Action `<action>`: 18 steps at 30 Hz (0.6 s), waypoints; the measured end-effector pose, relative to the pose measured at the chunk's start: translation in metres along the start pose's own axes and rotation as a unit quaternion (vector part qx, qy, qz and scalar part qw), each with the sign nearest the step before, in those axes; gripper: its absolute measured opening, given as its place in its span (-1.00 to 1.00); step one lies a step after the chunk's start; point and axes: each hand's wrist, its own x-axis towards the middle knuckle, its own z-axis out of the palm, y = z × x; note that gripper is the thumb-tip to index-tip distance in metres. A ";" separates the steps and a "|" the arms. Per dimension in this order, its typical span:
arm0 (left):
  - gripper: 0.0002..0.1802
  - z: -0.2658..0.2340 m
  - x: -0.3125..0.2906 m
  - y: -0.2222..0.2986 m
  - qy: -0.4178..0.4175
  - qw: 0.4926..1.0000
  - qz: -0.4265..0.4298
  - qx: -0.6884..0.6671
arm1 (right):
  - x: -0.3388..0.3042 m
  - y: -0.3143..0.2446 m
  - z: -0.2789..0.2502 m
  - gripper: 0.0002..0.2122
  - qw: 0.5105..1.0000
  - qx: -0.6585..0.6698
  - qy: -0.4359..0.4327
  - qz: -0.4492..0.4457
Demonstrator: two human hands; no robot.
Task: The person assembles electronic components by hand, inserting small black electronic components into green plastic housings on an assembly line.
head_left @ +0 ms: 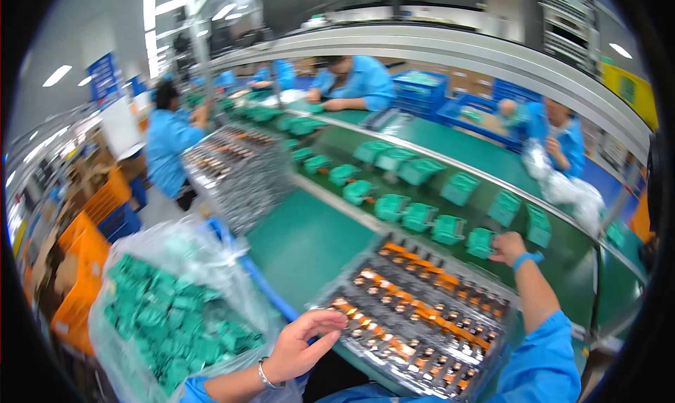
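My right hand reaches over the green conveyor belt, its fingers bent against the right side of a green plastic housing. That housing stands at the near end of a row of similar ones. My left hand is by the left corner of a tray; its fingers are curved, the thumb stands apart, and I see nothing held between them. Rows of small copper-and-black coil-like parts fill the tray in front of me. Motion blur softens their details.
A clear plastic bag full of green housings stands at left. Beyond it rise stacked trays and orange crates. A metal rail runs along the belt. Co-workers in blue sit across it, near blue bins.
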 end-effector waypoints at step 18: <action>-0.41 -0.308 -0.075 -0.038 0.283 0.677 -0.180 0.655 | -0.096 -0.234 0.079 -0.86 0.988 0.110 0.102 -0.020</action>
